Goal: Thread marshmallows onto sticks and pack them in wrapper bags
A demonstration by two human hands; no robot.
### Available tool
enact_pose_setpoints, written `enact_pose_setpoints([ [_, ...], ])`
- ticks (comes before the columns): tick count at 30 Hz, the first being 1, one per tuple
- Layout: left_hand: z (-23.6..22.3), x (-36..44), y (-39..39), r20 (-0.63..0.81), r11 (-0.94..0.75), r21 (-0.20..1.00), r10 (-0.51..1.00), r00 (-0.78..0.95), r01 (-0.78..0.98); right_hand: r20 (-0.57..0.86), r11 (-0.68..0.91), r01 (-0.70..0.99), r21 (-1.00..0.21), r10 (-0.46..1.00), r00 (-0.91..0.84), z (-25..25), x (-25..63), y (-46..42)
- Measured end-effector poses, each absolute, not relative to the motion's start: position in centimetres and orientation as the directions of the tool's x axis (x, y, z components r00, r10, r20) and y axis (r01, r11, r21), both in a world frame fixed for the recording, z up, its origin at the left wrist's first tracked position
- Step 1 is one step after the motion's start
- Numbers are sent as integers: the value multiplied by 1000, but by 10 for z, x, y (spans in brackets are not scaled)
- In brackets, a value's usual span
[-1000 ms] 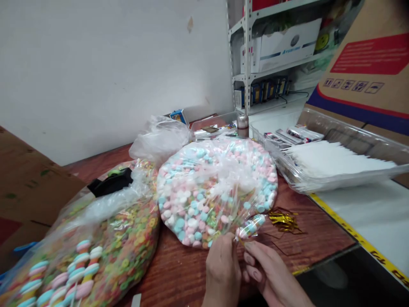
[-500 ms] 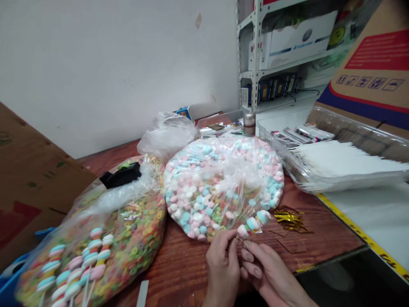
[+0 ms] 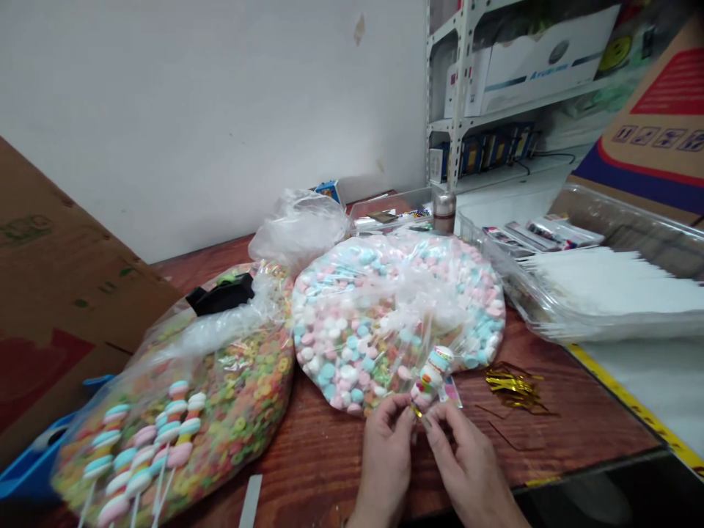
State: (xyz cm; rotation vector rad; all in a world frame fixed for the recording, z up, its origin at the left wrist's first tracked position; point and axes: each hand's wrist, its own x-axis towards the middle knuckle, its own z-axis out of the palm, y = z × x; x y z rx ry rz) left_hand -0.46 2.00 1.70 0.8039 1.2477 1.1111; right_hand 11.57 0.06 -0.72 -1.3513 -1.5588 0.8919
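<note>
Both hands work close together over the near edge of the table (image 3: pixel 313 458). Left hand (image 3: pixel 383 449): thumb and forefinger pinched on a thin gold tie (image 3: pixel 416 413), other fingers curled under. Right hand (image 3: pixel 468 456): thumb and forefinger brought together at the tie's other side, the palm turned inward. Whether either hand also grips a stick cannot be told; the fingers cover that part.

Item under work: 1 wrapped marshmallow stack (image 3: pixel 433 372), standing tilted to the right just above the fingertips, in front of the marshmallow bag (image 3: pixel 335 345). Just beside it shows a small pink-and-white printed patch (image 3: pixel 452 391); whether this is part of the wrapper is unclear.

Step in hand, as judged: the tie is being fastened around the gathered foot of the wrapper. The next move appears to call for a steady left pinch while the right fingertips twist the tie snug, without squeezing the stack.

Spare ties (image 3: pixel 512 385) lie in a loose heap to the right, untouched.

Against the frame 0.5 s ago: the stack leaned further right and now stands steeper; the right hand's lower fingers, then tucked against the left hand, now sit apart from it.
</note>
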Motion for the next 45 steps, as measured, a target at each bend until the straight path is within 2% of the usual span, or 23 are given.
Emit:
enact_pose_setpoints([
  [3, 19, -2, 18, -368, 349, 861, 930, 20, -369, 195, 174, 418, -891, 981, 6, -13, 114, 1],
  [8, 20, 0, 18, -428, 423, 659, 891, 153, -622, 175, 152, 454, -878, 984, 9, -24, 115, 5],
  [11, 19, 1, 20, -426, 433, 582, 883, 196, -688, 201, 182, 427, -886, 979, 1, -23, 118, 9],
  [15, 18, 2, 20, -423, 427, 549, 883, 202, -719, 188, 194, 385, -903, 981, -52, -13, 119, 10],
  [20, 11, -14, 8, -481, 418, 584, 869, 119, -696, 164, 188, 406, -894, 982, -94, -5, 101, 3],
  [24, -1, -42, -6, -578, 463, 600, 815, 47, -652, 151, 243, 557, -794, 967, -207, -2, 80, -2],
  [27, -8, -54, -12, -580, 466, 614, 814, 37, -637, 120, 266, 619, -739, 956, -268, -1, 83, 0],
  [29, -9, -54, -13, -563, 462, 618, 825, 53, -636, 98, 238, 688, -686, 967, -237, -3, 98, 6],
  [33, -7, -41, -3, -582, 516, 598, 806, 110, -614, 53, 91, 861, -501, 996, -74, -8, 143, 31],
  [37, 2, -25, 15, -601, 573, 580, 781, 171, -579, 55, 171, 893, -416, 985, -163, 5, 169, 67],
  [42, 20, -26, 48, -519, 508, 637, 839, 164, -579, 69, 313, 859, -405, 947, -312, 38, 177, 117],
  [45, 29, -39, 78, -388, 350, 742, 920, 60, -571, 25, 350, 844, -406, 928, -373, 49, 179, 143],
])
